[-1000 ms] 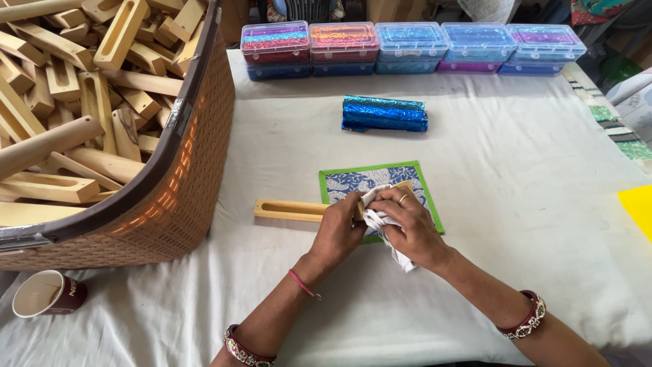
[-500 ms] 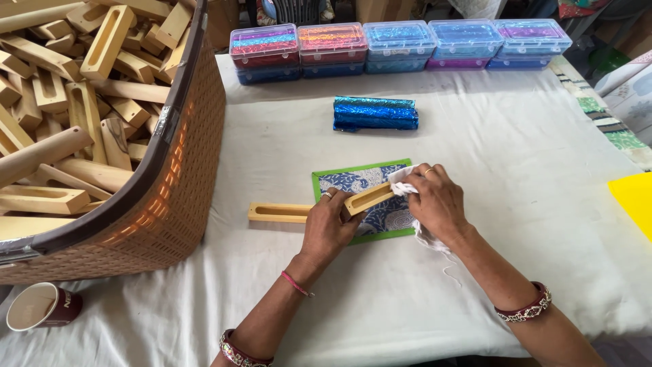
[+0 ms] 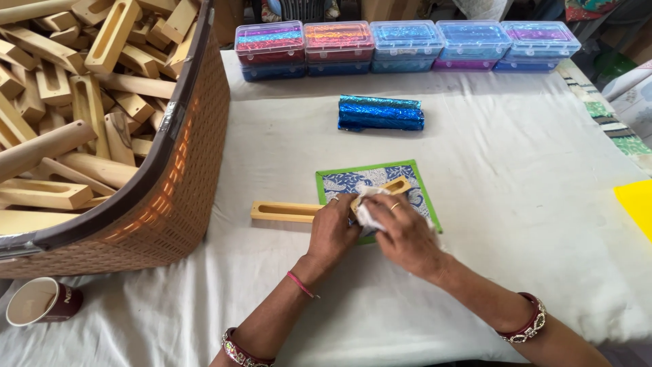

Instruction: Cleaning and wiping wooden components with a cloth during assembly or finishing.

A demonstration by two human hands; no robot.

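My left hand [image 3: 334,230] grips a slotted wooden block [image 3: 388,188] that lies across a green-edged blue patterned mat [image 3: 339,182]. My right hand [image 3: 406,234] presses a crumpled white cloth [image 3: 367,212] against the near end of that block. A second, longer slotted wooden block [image 3: 284,211] lies flat on the white tablecloth [image 3: 509,170] just left of the mat, touching nothing but the cloth beside my left hand.
A brown woven basket [image 3: 170,204] full of wooden blocks fills the left side. Blue glittery rolls [image 3: 380,113] lie beyond the mat. Several clear lidded boxes [image 3: 407,45] of coloured rolls line the far edge. A paper cup [image 3: 42,303] stands at near left. A yellow sheet [image 3: 635,204] lies at right.
The block was lifted and tilted half a second ago; now it lies lower on the mat. My right hand has moved back over its near end with the cloth.
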